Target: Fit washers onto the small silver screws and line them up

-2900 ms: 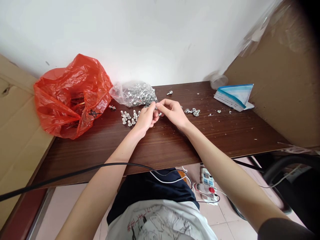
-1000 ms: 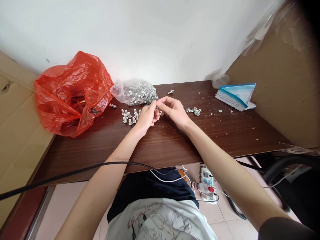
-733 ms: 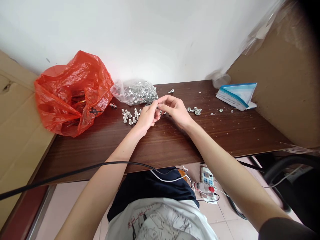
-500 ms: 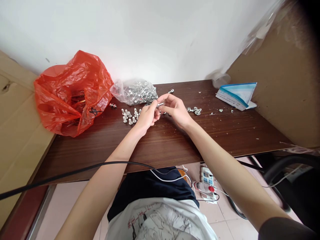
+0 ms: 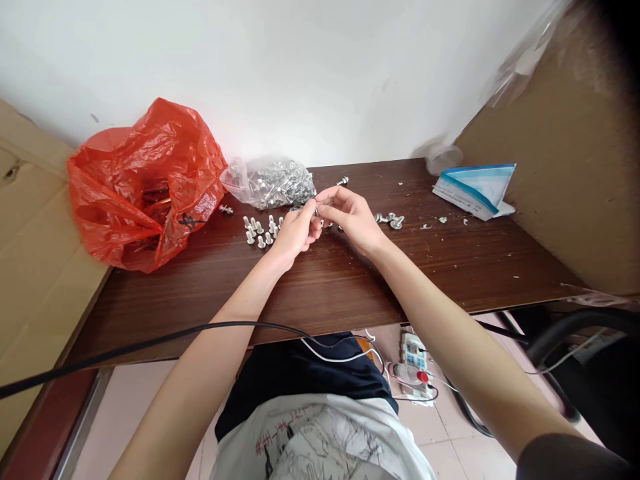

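Over the middle of the dark wooden table (image 5: pixel 330 300), my left hand (image 5: pixel 295 233) pinches a small metal bolt (image 5: pixel 316 211), mostly covered by my fingers. My right hand (image 5: pixel 353 217) meets it from the other side, thumb and fingertips closed on the same bolt. Just left of my hands, several silver bolts (image 5: pixel 260 230) stand on their heads in a loose group. More bolts (image 5: pixel 397 222), some with washers, lie to the right. A single bolt (image 5: pixel 343 181) rests behind my right hand. The clear plastic bag (image 5: pixel 275 183) behind holds many bolts.
A red plastic bag (image 5: pixel 145 200) stands open at the left, with a small bolt (image 5: pixel 227 209) beside it. At the back right are a clear round container (image 5: pixel 443 159) and a blue-and-white packet (image 5: pixel 475 190). Cardboard (image 5: pixel 545 153) walls the right side; a black cable (image 5: pixel 200 328) crosses in front.
The fingers of my right hand have closed further over the bolt, so its shank, visible before, is now mostly hidden. My left hand has hardly moved.
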Demonstrator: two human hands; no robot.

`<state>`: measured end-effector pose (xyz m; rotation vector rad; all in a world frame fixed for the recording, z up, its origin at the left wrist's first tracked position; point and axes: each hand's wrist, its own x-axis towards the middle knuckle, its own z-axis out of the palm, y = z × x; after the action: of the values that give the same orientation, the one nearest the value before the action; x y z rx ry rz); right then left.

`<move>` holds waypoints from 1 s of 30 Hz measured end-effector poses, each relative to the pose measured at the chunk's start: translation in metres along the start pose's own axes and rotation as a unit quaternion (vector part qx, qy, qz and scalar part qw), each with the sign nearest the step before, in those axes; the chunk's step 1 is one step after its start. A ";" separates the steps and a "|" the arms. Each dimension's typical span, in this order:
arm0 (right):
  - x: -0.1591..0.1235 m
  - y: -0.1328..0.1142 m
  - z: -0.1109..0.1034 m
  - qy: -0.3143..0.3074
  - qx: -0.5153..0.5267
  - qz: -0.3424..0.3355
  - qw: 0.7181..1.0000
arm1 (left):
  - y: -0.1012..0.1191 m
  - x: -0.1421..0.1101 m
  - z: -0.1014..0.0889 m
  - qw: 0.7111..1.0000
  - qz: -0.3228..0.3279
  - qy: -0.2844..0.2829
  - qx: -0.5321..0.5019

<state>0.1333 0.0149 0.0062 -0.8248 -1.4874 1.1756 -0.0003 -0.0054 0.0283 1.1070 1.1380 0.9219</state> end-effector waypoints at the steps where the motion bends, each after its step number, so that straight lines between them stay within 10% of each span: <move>1: 0.000 0.000 0.000 0.000 -0.002 -0.003 1.000 | -0.001 0.000 0.000 1.000 0.001 0.001 0.001; 30: -0.001 -0.002 0.001 -0.010 0.018 0.014 1.000 | 0.000 0.000 0.001 1.000 0.004 0.004 0.028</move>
<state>0.1328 0.0136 0.0074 -0.8140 -1.4705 1.2308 0.0003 -0.0054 0.0281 1.1551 1.1731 0.9065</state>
